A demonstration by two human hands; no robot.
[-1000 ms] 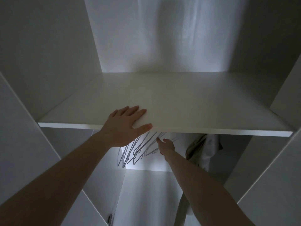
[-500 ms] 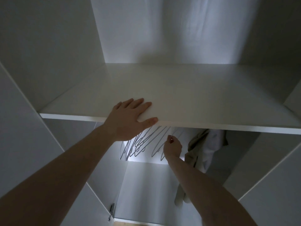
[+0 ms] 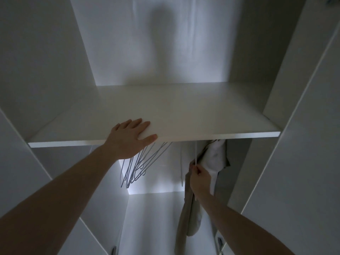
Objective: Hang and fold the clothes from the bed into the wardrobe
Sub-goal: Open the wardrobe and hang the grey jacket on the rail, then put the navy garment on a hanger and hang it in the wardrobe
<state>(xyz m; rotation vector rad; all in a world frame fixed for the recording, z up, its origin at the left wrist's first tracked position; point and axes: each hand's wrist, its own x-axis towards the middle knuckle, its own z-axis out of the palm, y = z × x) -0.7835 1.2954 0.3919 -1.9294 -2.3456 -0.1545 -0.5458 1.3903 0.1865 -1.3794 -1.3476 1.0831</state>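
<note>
Below the flat white wardrobe shelf [image 3: 184,115], where the left hand [image 3: 128,138] rests open-fingered, beige and white garments [image 3: 211,162] already hang while the right hand [image 3: 199,178] pinches a thin white hanger [image 3: 196,153]; grey wire hangers [image 3: 139,162] remain bare, so more hanging probably remains.

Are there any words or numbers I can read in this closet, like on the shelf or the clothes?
None can be read. The plain white wardrobe shelf, the thin grey wire hangers, the beige hanging garment and the white hanging garment show no writing, label or number. The view is dim, so tiny tags would not show.
</note>
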